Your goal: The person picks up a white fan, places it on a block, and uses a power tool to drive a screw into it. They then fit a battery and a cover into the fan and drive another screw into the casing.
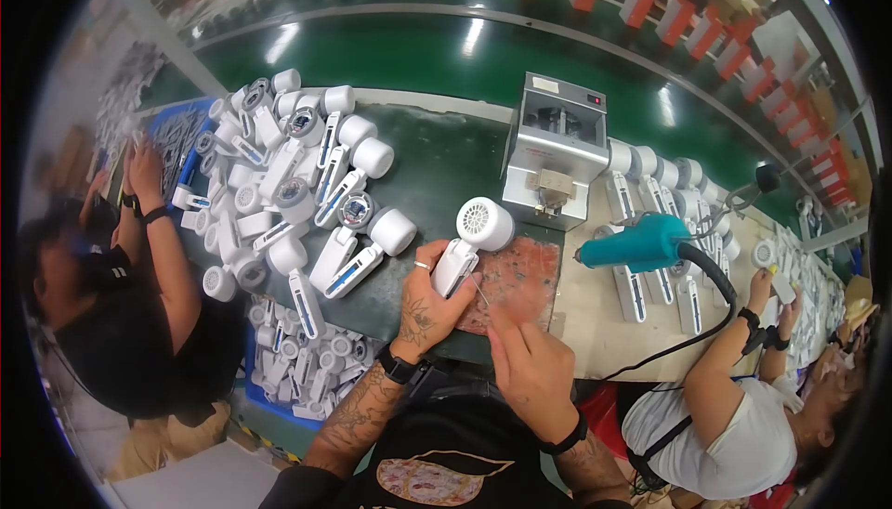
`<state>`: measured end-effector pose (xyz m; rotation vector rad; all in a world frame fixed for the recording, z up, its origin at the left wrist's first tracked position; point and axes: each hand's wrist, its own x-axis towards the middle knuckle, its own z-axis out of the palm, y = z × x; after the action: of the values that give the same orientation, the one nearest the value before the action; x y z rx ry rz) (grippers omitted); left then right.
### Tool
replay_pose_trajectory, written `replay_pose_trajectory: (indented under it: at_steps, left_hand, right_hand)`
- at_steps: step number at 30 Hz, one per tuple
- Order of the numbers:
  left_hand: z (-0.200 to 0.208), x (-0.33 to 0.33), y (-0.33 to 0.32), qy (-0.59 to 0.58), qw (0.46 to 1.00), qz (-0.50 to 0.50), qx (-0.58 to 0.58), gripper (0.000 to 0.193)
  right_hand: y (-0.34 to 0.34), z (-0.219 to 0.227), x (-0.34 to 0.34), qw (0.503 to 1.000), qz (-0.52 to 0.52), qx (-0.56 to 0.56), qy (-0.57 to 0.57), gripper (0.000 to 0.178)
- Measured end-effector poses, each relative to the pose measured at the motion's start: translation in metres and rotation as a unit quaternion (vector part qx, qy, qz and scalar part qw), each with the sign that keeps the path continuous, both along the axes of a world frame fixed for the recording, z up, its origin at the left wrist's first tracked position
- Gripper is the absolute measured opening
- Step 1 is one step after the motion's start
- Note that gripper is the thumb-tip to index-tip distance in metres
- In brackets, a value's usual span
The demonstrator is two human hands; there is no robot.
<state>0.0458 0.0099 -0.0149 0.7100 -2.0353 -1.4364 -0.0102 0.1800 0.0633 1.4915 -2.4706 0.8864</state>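
Observation:
My left hand [429, 300] is closed around the handle of a white handheld fan [485, 223], whose round slotted head points away from me. A thin metal tool [480, 292] slants from my right hand [530, 360] toward the fan's handle. That hand is closed and its fingers are partly smeared by motion, so the tool's kind does not show. Beneath the fan lies a worn reddish mat [534, 272]. To the left, a heap of white fan bodies [288, 175] covers the bench, several with open heads showing parts inside.
A silver screw feeder [556, 151] stands behind the mat. Right of it hangs a teal electric screwdriver [632, 244] on a black cable, above rows of fans [655, 286]. A blue crate [265, 398] of fans sits lower left. Co-workers [121, 305] work at both sides.

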Motion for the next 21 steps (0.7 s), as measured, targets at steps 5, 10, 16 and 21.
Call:
replay_pose_trajectory:
  at_steps: [5, 10, 16, 21]
  left_hand:
    - [0.001, 0.001, -0.001, 0.034, 0.998, 0.034, 0.048, 0.047]
    - [-0.002, 0.006, -0.003, 0.083, 0.985, 0.04, 0.145, 0.045]
    - [-0.01, 0.011, -0.005, 0.046, 0.99, 0.081, 0.103, 0.027]
    - [0.015, 0.021, -0.003, 0.054, 0.994, 0.088, 0.04, 0.034]
  right_hand:
    - [0.028, 0.013, 0.004, 0.992, -0.024, 0.007, -0.127, 0.03]
    - [0.055, -0.016, -0.003, 0.962, -0.164, -0.001, -0.217, 0.033]
    - [0.047, -0.054, -0.01, 0.976, -0.166, 0.075, -0.115, 0.038]
    - [0.029, -0.042, -0.042, 0.955, -0.196, -0.047, -0.218, 0.047]
